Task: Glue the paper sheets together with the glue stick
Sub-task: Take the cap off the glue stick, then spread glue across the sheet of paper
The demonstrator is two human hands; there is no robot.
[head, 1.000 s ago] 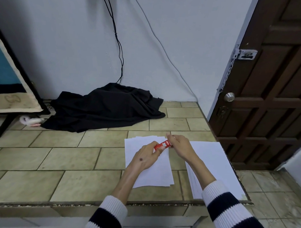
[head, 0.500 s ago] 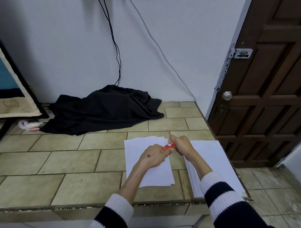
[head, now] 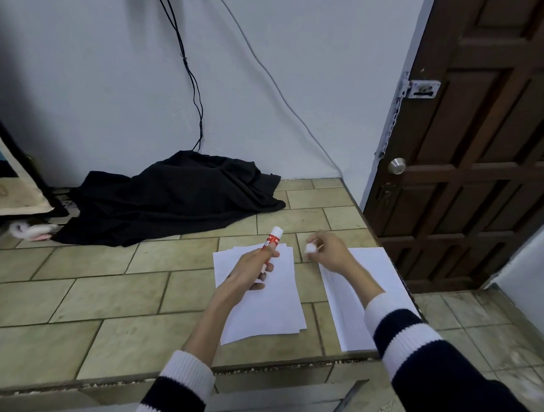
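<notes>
Holding the glue stick in your left hand, you have the fingers curled round its red lower barrel, with the white upper end pointing up and away, toward the top of the frame. The stick sits at frame centre, over the far edge of the left paper stack. Your right hand, right of centre, pinches the small white cap between thumb and fingertips; cap and stick are apart, with a gap of tiled surface showing between them. The left stack lies at lower centre on the tiled ledge, sheets slightly fanned at the far edge. The right paper stack lies just right of it, partly under your right forearm, its right edge near the ledge's drop-off. The two stacks do not touch; a strip of tile separates them. Both sleeves are dark with white bands. A black cloth is heaped at centre left against the wall, with two cables running down the wall above it. A brown door fills the upper right, with a knob and a latch on its left edge.
</notes>
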